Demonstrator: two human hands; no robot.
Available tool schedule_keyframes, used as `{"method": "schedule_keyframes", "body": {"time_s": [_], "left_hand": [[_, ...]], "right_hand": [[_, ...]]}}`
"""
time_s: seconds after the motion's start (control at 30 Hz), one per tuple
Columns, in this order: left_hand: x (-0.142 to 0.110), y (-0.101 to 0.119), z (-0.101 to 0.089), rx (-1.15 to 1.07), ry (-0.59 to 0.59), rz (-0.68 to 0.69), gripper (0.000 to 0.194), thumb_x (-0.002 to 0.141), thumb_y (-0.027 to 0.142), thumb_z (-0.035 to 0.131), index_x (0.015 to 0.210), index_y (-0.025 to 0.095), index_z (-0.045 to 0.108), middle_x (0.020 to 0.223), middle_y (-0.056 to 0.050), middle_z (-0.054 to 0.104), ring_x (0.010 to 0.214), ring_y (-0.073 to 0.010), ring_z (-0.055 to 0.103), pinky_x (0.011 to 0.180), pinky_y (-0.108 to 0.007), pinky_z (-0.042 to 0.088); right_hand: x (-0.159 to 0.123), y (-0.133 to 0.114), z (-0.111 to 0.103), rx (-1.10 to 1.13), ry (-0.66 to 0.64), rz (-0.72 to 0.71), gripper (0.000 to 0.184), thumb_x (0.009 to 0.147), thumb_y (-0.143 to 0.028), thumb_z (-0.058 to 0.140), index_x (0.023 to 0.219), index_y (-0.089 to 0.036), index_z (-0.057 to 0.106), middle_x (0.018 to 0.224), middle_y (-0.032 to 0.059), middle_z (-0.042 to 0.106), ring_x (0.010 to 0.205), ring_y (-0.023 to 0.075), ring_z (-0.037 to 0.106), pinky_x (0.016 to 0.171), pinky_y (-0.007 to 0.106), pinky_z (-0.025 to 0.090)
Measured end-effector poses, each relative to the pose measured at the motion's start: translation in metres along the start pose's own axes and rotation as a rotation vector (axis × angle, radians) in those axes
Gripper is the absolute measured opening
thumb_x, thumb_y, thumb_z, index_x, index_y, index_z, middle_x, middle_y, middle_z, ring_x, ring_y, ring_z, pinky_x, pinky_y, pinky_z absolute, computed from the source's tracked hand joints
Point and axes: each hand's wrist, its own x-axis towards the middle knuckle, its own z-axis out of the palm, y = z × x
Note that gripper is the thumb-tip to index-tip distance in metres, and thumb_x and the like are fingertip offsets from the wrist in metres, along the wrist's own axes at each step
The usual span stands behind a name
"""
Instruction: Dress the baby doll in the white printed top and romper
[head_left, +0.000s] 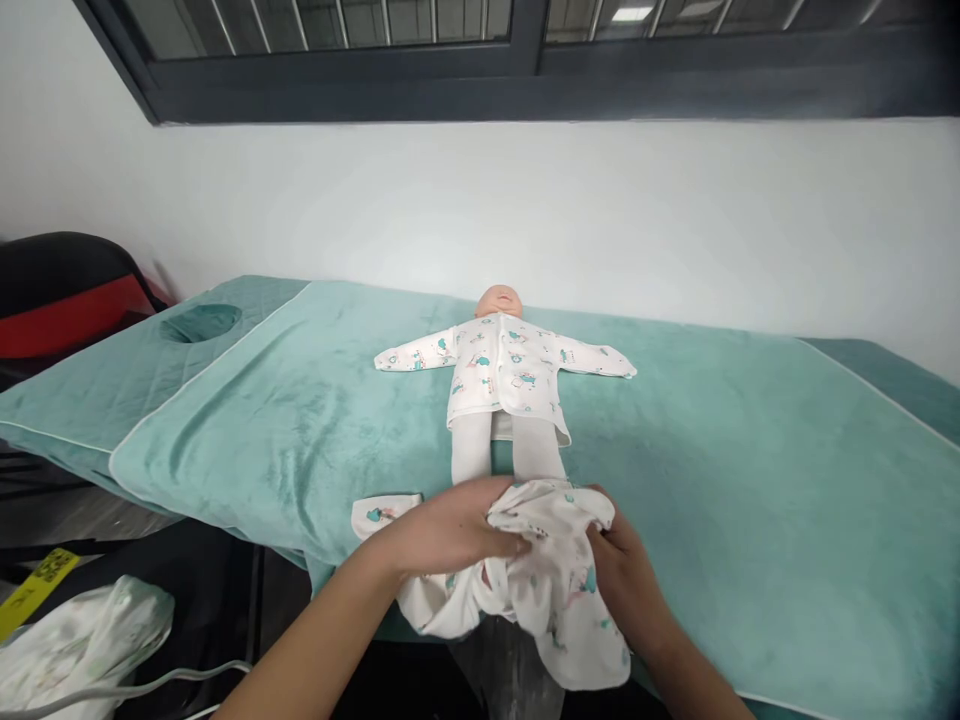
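A baby doll (501, 300) lies on its back on the green-covered bed, arms spread, wearing a white printed jacket (504, 370). Its white legs (472, 450) point toward me. Over their lower ends I hold a piece of white baby clothing (562, 590) with the same print, apparently pants, bunched at the top and hanging past the bed edge. My left hand (457, 525) grips its left side with the thumb on the cloth. On the other side, my right hand (619, 560) has its fingers closed on the gathered fabric. The doll's feet are hidden.
A small printed white cloth piece (386, 508) lies beside my left hand. The massage bed (750, 480) has a face hole (202, 322) at its left end. At lower left are a white bundle (90, 640), a cable (157, 682) and a yellow tag (37, 590). A black-and-red chair (67, 300) stands behind.
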Motion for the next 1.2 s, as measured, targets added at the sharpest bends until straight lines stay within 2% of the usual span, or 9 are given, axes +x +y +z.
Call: {"method": "schedule_keyframes", "body": {"time_s": [0.17, 0.23, 0.37, 0.53, 0.63, 0.73, 0.87, 1.03, 1.2], "left_hand": [[0.033, 0.0, -0.013, -0.067, 0.459, 0.056, 0.014, 0.073, 0.017, 0.062, 0.086, 0.017, 0.065, 0.09, -0.004, 0.068, 0.088, -0.0226, 0.062, 0.075, -0.03, 0.046], [0.044, 0.0, -0.016, -0.101, 0.545, 0.101, 0.019, 0.07, 0.015, 0.062, 0.089, 0.017, 0.065, 0.09, -0.004, 0.068, 0.089, -0.0227, 0.062, 0.078, -0.031, 0.047], [0.051, 0.002, -0.019, -0.188, 0.505, 0.122, 0.024, 0.072, 0.019, 0.066, 0.096, 0.019, 0.066, 0.095, -0.004, 0.07, 0.09, -0.0224, 0.064, 0.078, -0.031, 0.047], [0.039, 0.002, -0.031, -0.325, 0.283, 0.076, 0.035, 0.073, 0.028, 0.076, 0.105, 0.016, 0.068, 0.103, -0.009, 0.071, 0.093, -0.0224, 0.066, 0.082, -0.032, 0.05], [0.031, 0.001, -0.048, -0.377, 0.229, 0.095, 0.026, 0.073, 0.028, 0.078, 0.092, 0.014, 0.069, 0.082, -0.006, 0.069, 0.076, -0.0169, 0.064, 0.071, -0.027, 0.049], [0.025, 0.002, -0.069, -0.53, 0.256, 0.189, 0.017, 0.073, 0.025, 0.076, 0.075, 0.013, 0.065, 0.059, 0.001, 0.057, 0.055, -0.0107, 0.053, 0.059, -0.024, 0.044], [0.023, 0.0, -0.085, -0.657, 0.435, 0.289, 0.015, 0.071, 0.024, 0.075, 0.078, 0.013, 0.067, 0.068, -0.002, 0.065, 0.062, -0.0129, 0.059, 0.063, -0.024, 0.047], [0.028, -0.023, -0.081, -0.591, 0.355, 0.241, 0.022, 0.073, 0.025, 0.077, 0.089, 0.013, 0.068, 0.082, -0.005, 0.071, 0.07, -0.0169, 0.066, 0.068, -0.027, 0.049], [0.033, -0.025, -0.065, -0.565, 0.423, 0.299, 0.029, 0.074, 0.032, 0.079, 0.095, 0.018, 0.066, 0.086, -0.003, 0.071, 0.075, -0.0183, 0.067, 0.073, -0.03, 0.051]], "right_hand": [[0.02, 0.002, 0.008, 0.12, -0.039, 0.048, 0.036, 0.085, -0.049, 0.066, 0.108, -0.022, 0.067, 0.098, 0.0037, 0.072, 0.087, 0.0216, 0.062, 0.078, 0.032, 0.048], [0.03, 0.002, 0.009, 0.211, -0.05, 0.044, 0.044, 0.083, -0.053, 0.066, 0.115, -0.022, 0.065, 0.101, 0.0044, 0.072, 0.087, 0.022, 0.064, 0.078, 0.034, 0.049], [0.054, -0.004, 0.004, 0.151, -0.023, -0.025, 0.048, 0.081, -0.055, 0.067, 0.115, -0.022, 0.065, 0.096, 0.0032, 0.072, 0.081, 0.0201, 0.063, 0.074, 0.032, 0.049], [0.083, -0.003, -0.007, 0.139, -0.05, -0.095, 0.03, 0.082, -0.047, 0.067, 0.093, -0.019, 0.063, 0.083, -0.0008, 0.067, 0.07, 0.0142, 0.055, 0.065, 0.026, 0.045], [0.088, 0.003, -0.01, 0.198, -0.088, -0.091, 0.025, 0.082, -0.042, 0.069, 0.089, -0.019, 0.06, 0.077, -0.0028, 0.062, 0.068, 0.0128, 0.053, 0.063, 0.025, 0.043], [0.089, 0.007, -0.013, 0.213, -0.121, -0.085, 0.024, 0.081, -0.038, 0.071, 0.09, -0.019, 0.061, 0.078, -0.0029, 0.061, 0.069, 0.0127, 0.053, 0.063, 0.024, 0.042], [0.094, 0.003, -0.016, 0.177, -0.196, -0.045, 0.028, 0.08, -0.041, 0.071, 0.092, -0.017, 0.063, 0.081, -0.0008, 0.063, 0.07, 0.0136, 0.054, 0.067, 0.027, 0.044], [0.096, -0.022, -0.022, -0.073, -0.329, -0.091, 0.03, 0.078, -0.039, 0.072, 0.097, -0.017, 0.064, 0.089, 0.0019, 0.065, 0.08, 0.0175, 0.057, 0.072, 0.03, 0.046], [0.085, -0.071, -0.011, -0.289, -0.329, -0.266, 0.035, 0.087, -0.047, 0.063, 0.114, -0.025, 0.063, 0.118, 0.0053, 0.063, 0.109, 0.0237, 0.057, 0.09, 0.035, 0.046]]}}
